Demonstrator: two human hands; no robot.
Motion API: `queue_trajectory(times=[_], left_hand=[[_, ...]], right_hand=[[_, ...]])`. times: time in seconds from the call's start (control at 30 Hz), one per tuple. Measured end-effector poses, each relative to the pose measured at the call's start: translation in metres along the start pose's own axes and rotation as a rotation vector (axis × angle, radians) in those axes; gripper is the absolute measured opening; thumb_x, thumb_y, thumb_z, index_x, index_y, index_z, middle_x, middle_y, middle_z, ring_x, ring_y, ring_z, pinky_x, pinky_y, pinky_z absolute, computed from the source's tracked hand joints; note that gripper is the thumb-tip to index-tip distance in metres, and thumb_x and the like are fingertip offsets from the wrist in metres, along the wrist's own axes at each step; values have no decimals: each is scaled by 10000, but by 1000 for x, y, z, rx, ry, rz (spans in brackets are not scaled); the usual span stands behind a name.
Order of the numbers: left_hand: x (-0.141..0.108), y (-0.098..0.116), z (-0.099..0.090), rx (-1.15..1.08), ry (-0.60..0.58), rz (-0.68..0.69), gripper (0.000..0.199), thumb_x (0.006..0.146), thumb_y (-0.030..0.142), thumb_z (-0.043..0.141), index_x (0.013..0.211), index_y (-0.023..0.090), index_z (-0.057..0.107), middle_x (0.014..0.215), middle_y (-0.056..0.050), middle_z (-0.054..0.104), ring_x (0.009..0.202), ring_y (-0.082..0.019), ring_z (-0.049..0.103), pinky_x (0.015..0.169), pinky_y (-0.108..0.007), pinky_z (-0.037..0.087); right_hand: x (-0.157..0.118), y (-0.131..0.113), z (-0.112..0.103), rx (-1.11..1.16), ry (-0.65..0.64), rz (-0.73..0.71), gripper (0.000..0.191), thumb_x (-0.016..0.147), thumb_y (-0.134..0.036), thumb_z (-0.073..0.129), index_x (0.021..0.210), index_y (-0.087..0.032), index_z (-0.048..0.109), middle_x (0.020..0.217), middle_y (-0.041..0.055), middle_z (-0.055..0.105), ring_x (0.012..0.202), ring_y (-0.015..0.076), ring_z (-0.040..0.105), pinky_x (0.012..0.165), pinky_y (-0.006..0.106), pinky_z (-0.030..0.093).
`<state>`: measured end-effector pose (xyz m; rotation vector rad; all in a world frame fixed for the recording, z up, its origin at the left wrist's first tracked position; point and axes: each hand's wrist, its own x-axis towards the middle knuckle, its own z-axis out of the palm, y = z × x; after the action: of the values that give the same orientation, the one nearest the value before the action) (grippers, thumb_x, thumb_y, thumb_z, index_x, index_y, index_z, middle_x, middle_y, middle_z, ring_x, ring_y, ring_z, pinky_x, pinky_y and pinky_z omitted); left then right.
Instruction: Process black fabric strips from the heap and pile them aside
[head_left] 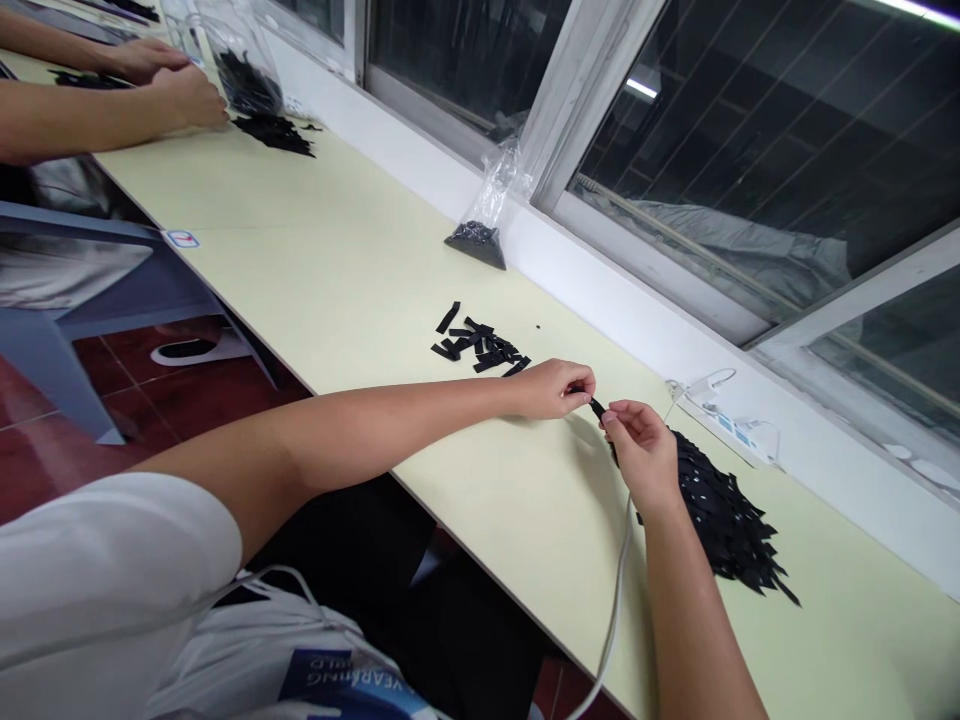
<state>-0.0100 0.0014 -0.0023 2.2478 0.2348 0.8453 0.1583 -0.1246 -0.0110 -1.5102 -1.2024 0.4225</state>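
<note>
Between my two hands, above the pale yellow table (300,270), a narrow black strip (598,408) is stretched. My left hand (553,388) pinches its upper left end with curled fingers. The other end is gripped by my right hand (641,445) between thumb and forefinger, and part of the strip hangs below those fingers. A large heap of black strips (724,520) lies just right of my right hand, partly behind the forearm. Several loose black strips (487,345) are scattered beyond my left wrist.
A clear bag with small black pieces (478,240) stands by the wall. A power strip (731,430) with cables lies along it. A white cable (619,590) crosses the table edge. Another person's hands (184,95) work at far left near a black pile (276,134).
</note>
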Motion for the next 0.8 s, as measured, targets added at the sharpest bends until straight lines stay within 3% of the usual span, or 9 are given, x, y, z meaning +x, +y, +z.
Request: queue_trajectory(times=[0.13,0.27,0.33,0.43,0.53,0.63,0.8], left_hand=[[4,-6,-2,-19,110,-22,138,881,205,559,1006,175,609,930,-46,653,784,-146,557,730,-291,444],[10,-19,-14,-22,295,-42,228,799,74,447,905,171,623,937,-44,652,828,-151,559,768,-302,444],[13,-26,-22,-43,348,-82,255,725,38,385,743,164,606,808,-26,628,734,-140,534,728,-305,426],[15,-32,-33,-136,395,-165,200,651,58,355,543,176,476,554,17,452,554,-116,410,601,-292,349],[17,-32,-38,-249,406,-177,156,607,83,348,497,190,378,483,37,318,490,-101,312,537,-283,265],[18,-29,-37,-305,362,-151,129,589,105,346,500,193,376,478,34,322,478,-101,304,525,-286,244],[17,-26,-33,-287,295,-129,82,549,141,352,497,204,345,478,27,303,492,-112,297,535,-301,242]], right_hand=[[6,4,-13,-29,119,37,326,717,-443,762,902,-182,701,840,50,708,730,177,640,718,333,527],[13,10,-52,-310,323,140,290,693,-394,717,901,-193,745,792,48,711,717,206,624,739,360,492],[14,13,-77,-554,385,223,267,698,-369,679,901,-220,767,753,41,702,693,227,609,760,397,476],[15,19,-106,-793,404,361,221,680,-347,651,842,-273,782,759,48,702,703,267,592,798,466,458],[15,27,-121,-875,461,444,219,617,-323,656,790,-299,788,783,88,697,764,327,588,833,560,423],[16,37,-128,-923,505,491,178,568,-298,656,705,-306,770,727,110,655,824,384,587,867,639,363],[17,50,-134,-1002,557,452,140,531,-280,676,659,-282,731,731,145,628,954,450,562,846,658,335]])
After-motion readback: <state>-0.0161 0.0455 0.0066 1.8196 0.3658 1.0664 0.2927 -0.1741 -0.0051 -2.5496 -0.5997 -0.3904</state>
